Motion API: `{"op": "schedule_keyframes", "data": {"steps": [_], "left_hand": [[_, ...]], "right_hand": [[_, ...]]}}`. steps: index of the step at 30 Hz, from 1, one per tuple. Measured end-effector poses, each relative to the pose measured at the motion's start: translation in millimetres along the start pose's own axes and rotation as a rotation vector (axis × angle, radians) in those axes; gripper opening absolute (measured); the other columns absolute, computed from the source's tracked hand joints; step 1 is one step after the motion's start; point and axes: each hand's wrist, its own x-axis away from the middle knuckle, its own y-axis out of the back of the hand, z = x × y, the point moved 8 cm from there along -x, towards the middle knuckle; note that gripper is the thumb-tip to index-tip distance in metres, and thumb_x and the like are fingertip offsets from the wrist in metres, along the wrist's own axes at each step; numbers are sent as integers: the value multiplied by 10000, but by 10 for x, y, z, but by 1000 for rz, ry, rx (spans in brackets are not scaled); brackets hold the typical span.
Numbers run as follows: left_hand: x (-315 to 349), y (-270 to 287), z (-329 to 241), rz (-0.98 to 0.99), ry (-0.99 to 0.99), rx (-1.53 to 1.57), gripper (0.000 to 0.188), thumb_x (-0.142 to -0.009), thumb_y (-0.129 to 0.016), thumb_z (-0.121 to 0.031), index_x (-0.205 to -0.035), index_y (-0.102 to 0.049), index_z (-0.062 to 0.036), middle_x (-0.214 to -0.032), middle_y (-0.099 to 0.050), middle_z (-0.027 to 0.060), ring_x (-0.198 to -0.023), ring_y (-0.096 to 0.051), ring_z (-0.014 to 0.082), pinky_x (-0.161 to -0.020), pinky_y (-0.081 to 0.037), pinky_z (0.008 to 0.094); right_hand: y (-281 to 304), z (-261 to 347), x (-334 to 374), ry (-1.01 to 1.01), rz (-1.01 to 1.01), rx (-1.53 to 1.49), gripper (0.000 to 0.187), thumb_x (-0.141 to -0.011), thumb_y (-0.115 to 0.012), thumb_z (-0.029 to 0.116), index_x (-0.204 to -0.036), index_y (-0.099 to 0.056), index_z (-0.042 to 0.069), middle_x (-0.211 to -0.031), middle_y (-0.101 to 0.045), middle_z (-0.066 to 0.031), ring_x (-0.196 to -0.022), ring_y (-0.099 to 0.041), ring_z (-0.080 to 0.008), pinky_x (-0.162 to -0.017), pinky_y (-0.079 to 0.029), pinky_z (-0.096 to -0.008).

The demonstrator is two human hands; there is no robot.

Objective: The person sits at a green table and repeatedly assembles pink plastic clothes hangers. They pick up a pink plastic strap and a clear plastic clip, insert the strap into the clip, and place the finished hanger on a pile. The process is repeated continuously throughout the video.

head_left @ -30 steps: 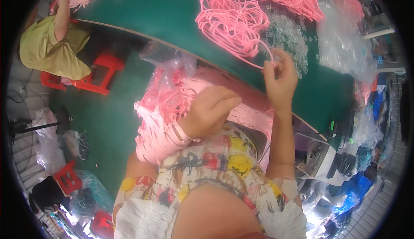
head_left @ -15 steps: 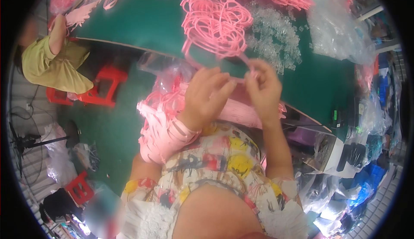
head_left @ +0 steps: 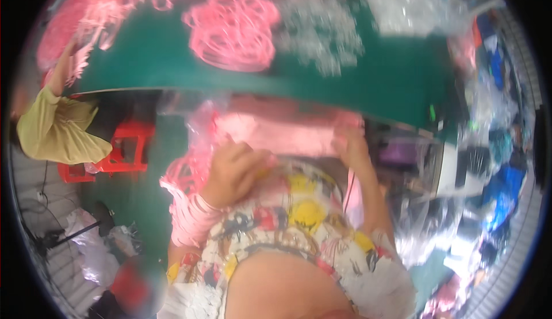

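Two hands show: the left hand (head_left: 233,169) and right hand (head_left: 353,146). On the green table (head_left: 397,77) lie one loose heap of pink loops (head_left: 233,31) near the front edge and one patch of small clear pieces (head_left: 319,31) beside it. One red stool (head_left: 123,146) stands on the floor.

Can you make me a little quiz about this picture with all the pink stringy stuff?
1. True or false: the left hand is up on the green table.
2. What lies beside the pink loop pile on the table: A) clear pieces, B) a red ball, C) a book?
3. What colour is the stool by the person in the yellow top?

Key: 1 false, it is down at the lap by a pink bundle; 2 A; 3 red.
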Motion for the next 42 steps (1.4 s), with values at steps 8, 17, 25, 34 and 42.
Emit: {"op": "schedule_keyframes", "data": {"steps": [8, 17, 25, 34, 42], "left_hand": [[3, -159, 76, 78, 74, 123, 212, -773, -589, -1, -982, -614, -25, -839, -598, 130, -747, -563, 316, -662, -415, 386], [-76, -349, 77, 216, 108, 277, 168, -819, -603, -44, -983, -621, -14, -790, -597, 135, -703, -568, 307, -637, -446, 380], [9, -420, 209, 157, 251, 549, 170, -876, -568, -82, -1011, -633, 0, -864, -645, 131, -778, -609, 295, -707, -482, 365], [83, -466, 300, 136, 405, 975, 204, -924, -531, -103, -1045, -603, 45, -885, -640, 112, -808, -616, 208, -741, -482, 316], [225, -416, 383, 74, 584, 1284, 196, -946, -509, -105, -1053, -592, 37, -882, -616, 53, -812, -583, 97, -718, -475, 253]], "right_hand": [[99, 41, 208, 70, -111, 26, 229, -715, -713, 92, -937, -661, 70, -958, -605, -97, -931, -556, -307, -801, -435, -412], [368, 177, 122, -179, -60, -416, 183, -758, -700, 55, -932, -645, 36, -865, -616, -61, -820, -580, -175, -712, -447, -306], [476, 643, 6, -285, 376, -1236, 180, -822, -535, -47, -969, -640, -45, -792, -626, -71, -705, -593, -130, -661, -482, -264], [491, 1535, -302, 301, 398, -969, 147, -803, -707, 63, -911, -642, -13, -989, -559, -93, -892, -538, -151, -783, -444, -265], [-33, 1695, -280, -304, 699, -1211, 150, -928, -577, 137, -985, -590, -1, -721, -552, -3, -590, -476, -43, -513, -367, -188]]}}
